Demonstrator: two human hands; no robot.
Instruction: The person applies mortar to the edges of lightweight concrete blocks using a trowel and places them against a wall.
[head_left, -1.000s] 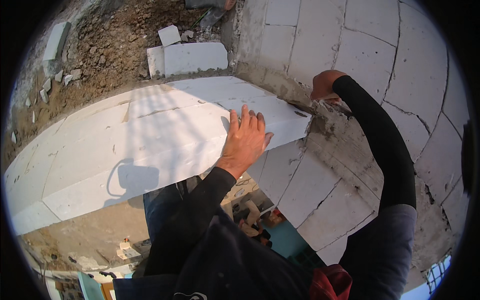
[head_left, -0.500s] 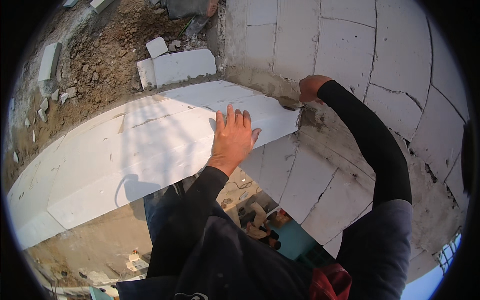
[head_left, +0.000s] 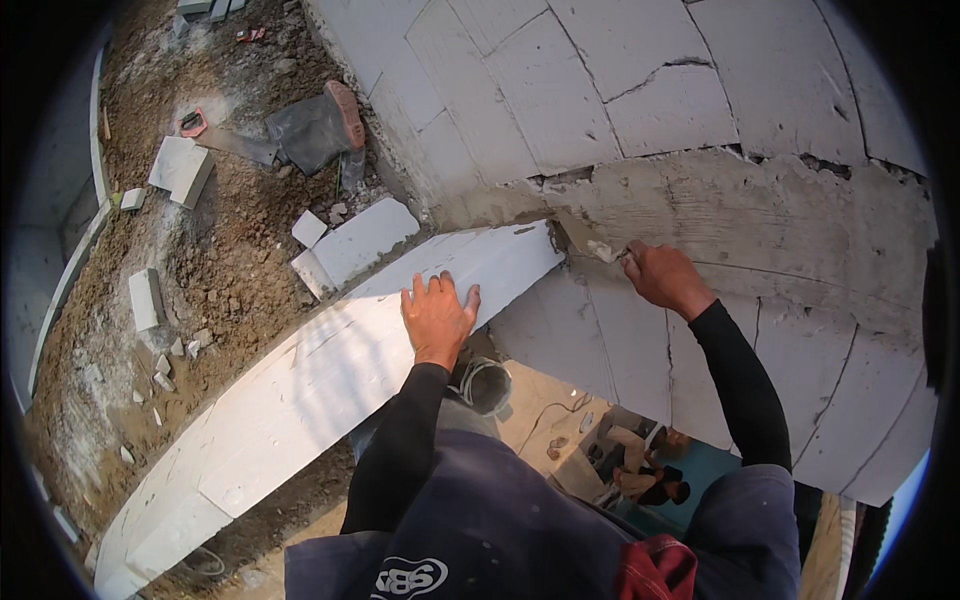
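On top of the long white block wall point(head_left: 300, 400) that runs from the near left up toward the middle, the left hand point(head_left: 437, 318) lies flat, palm down, its fingers point(head_left: 432, 291) straight and only slightly apart, the thumb held out to the right. Its black sleeve comes up from the lower edge.

Just right of the wall's far end, the right hand point(head_left: 665, 278) is closed in a fist around the handle of a small trowel point(head_left: 600, 250); the blade points left and touches the grey mortar point(head_left: 560, 232) in the joint where the wall top meets the big block wall point(head_left: 620, 90) on the far right. That bigger wall shows cracked joints and a band of rough mortar smeared across it to the right of the hand.

Far left, on the brown dirt ground point(head_left: 210, 260), lie loose white block pieces point(head_left: 355, 245), a saw with an orange handle point(head_left: 215, 135), and a dark rubber boot point(head_left: 315, 125) on its side. Near and lower, between the two arms, another person point(head_left: 640, 470) is seen from above on a floor below.
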